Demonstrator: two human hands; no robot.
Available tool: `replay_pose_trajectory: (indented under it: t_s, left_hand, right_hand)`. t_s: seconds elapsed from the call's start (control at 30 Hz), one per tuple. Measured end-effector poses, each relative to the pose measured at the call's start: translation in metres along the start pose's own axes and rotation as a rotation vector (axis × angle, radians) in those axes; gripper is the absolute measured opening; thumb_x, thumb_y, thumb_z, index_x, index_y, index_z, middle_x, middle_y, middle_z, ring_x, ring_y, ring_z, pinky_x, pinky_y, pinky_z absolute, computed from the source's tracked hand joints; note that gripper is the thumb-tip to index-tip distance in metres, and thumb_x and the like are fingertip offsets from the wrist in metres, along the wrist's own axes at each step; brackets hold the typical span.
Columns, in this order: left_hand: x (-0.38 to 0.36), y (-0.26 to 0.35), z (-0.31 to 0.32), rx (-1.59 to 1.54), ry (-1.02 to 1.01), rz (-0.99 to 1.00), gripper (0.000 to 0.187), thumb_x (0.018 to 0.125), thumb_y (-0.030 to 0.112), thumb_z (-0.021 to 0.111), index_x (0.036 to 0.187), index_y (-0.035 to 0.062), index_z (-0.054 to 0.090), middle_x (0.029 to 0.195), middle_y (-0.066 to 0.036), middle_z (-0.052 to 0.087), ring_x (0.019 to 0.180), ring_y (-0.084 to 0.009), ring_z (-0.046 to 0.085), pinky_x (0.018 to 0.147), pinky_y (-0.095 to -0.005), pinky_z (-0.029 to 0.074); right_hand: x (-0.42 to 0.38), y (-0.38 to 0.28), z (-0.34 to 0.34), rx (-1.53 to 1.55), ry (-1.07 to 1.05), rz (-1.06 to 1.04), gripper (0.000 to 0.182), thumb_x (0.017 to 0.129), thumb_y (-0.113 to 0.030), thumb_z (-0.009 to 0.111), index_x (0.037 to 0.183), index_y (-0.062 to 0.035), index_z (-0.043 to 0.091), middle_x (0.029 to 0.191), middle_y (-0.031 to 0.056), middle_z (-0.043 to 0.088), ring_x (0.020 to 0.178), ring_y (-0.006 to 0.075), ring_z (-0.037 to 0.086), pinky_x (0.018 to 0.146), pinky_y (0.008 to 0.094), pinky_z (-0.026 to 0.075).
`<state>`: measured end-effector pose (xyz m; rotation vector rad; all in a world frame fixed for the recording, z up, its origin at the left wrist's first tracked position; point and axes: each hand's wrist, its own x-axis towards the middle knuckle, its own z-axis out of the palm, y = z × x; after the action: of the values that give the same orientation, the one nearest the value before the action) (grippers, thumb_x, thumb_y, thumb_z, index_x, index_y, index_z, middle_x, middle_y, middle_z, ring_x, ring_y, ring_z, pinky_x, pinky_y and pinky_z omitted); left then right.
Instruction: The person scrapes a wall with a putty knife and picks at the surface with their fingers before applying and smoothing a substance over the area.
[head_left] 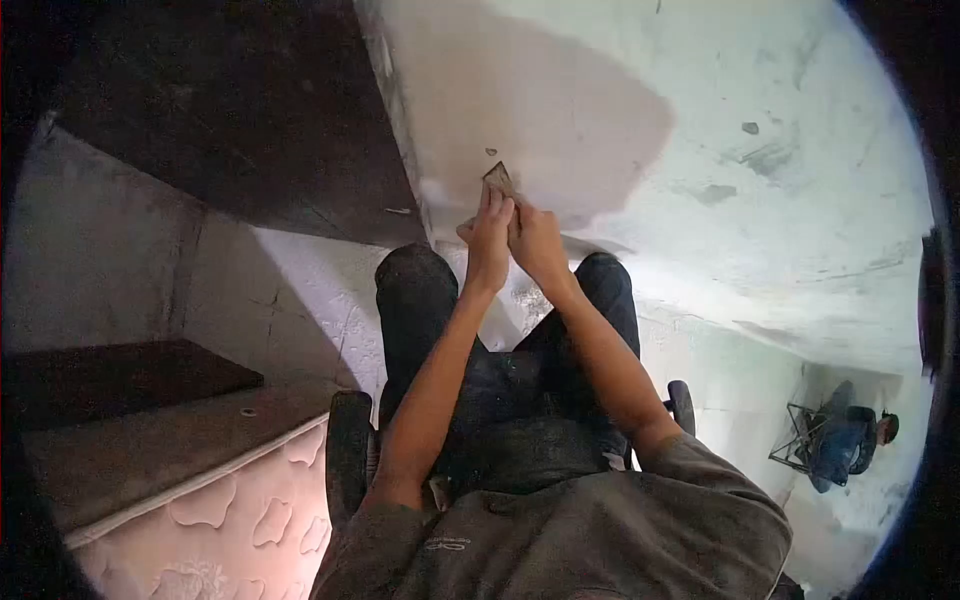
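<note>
My left hand (487,243) and my right hand (538,243) meet in front of my knees, close against the pale wall (800,200). Between their fingertips is a small flat tan piece (499,177) with a dark pointed edge, pressed near the lower part of a beige patch (560,110) on the wall. The left fingers stretch along the piece, thumb out to the side. My right fingers curl in beside them, at the piece's lower end. Fingers hide most of it, and I cannot tell its exact kind. Just above its tip is a small chipped spot (491,152).
A large dark panel (220,110) borders the wall on the left. Below it are a brown board (180,450) and a pink quilted mattress (230,525). Chair armrests (349,450) flank my legs. At far right, a person (845,440) sits by a folding frame.
</note>
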<state>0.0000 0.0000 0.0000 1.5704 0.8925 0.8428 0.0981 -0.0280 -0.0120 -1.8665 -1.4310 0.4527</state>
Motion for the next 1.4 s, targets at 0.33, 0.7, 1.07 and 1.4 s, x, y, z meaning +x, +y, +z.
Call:
replay_pose_trajectory:
  t_s: [0.33,0.7,1.07,1.4]
  left_hand:
    - [0.000,-0.018,0.019,0.001,0.050,0.037,0.058,0.098,0.031,0.032,0.143,-0.0034,0.021,0.152,-0.020,0.015,0.137,-0.0274,0.022,0.104,-0.0360,0.019]
    - [0.003,0.019,-0.006,-0.276,-0.108,-0.100,0.064,0.096,0.033,0.036,0.143,-0.0055,0.018,0.151,-0.020,0.017,0.141,-0.0271,0.014,0.111,-0.0335,0.011]
    - [0.002,0.019,0.009,-0.351,0.100,-0.162,0.056,0.094,0.034,0.041,0.134,-0.0053,0.037,0.136,-0.016,0.040,0.128,-0.0250,0.035,0.106,-0.0322,0.024]
    - [0.006,0.007,0.010,-0.240,0.082,-0.196,0.049,0.097,0.030,0.034,0.132,-0.0039,0.038,0.132,-0.015,0.045,0.122,-0.0248,0.040,0.104,-0.0356,0.022]
  right_hand:
    - [0.001,-0.011,-0.018,0.009,0.014,0.000,0.021,0.088,-0.014,0.048,0.097,0.0027,0.057,0.074,0.0302,0.058,0.071,0.0482,0.057,0.063,0.0546,0.045]
    - [0.002,-0.010,-0.005,0.004,-0.005,0.012,0.022,0.089,-0.015,0.049,0.102,-0.0003,0.058,0.075,0.0294,0.059,0.072,0.0473,0.059,0.065,0.0563,0.045]
    - [0.008,0.012,0.012,-0.064,-0.053,0.007,0.025,0.089,-0.018,0.048,0.104,-0.0017,0.059,0.078,0.0306,0.059,0.074,0.0490,0.058,0.067,0.0564,0.046]
    - [0.004,0.000,0.001,-0.056,-0.076,0.031,0.021,0.087,-0.015,0.050,0.098,0.0003,0.059,0.079,0.0308,0.059,0.073,0.0476,0.059,0.065,0.0559,0.046]
